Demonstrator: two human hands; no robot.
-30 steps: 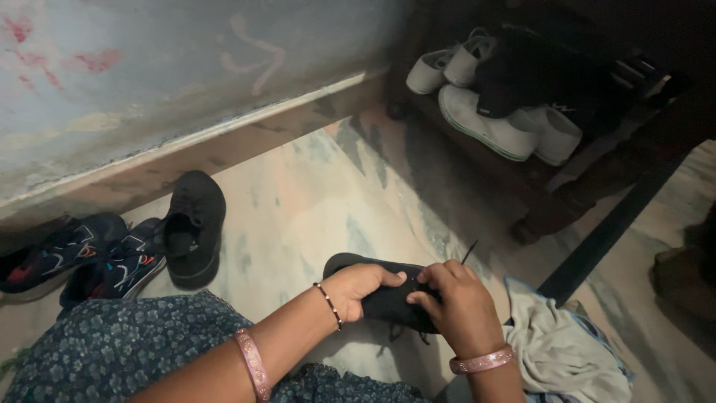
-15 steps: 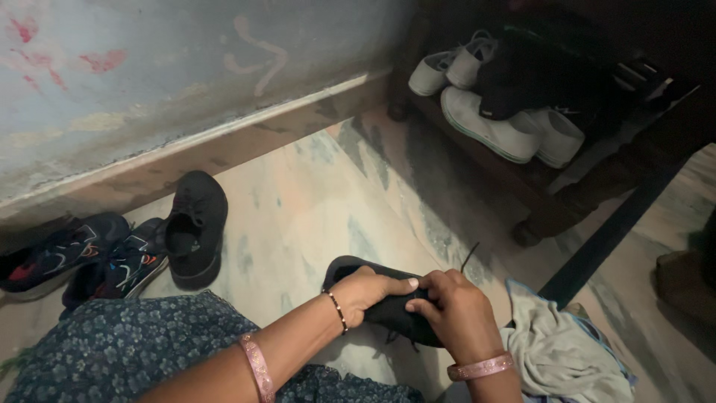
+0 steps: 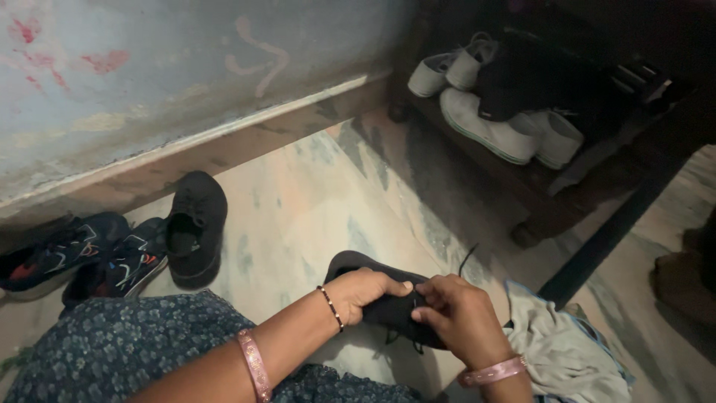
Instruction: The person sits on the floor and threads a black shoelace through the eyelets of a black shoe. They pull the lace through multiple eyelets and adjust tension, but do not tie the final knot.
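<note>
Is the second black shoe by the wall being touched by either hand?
No. Both the left hand and right hand grip one black shoe; the other black shoe lies apart.

A pale blue plastered wall [image 3: 149,67] with faded red and pink marks fills the upper left of the frame, ending in a brown skirting band [image 3: 224,153] that runs diagonally down to the left. The marbled stone floor [image 3: 298,216] spreads across the middle. At the upper right stands a dark wooden shoe rack [image 3: 537,186], deep in shadow. The light is dim.
</note>
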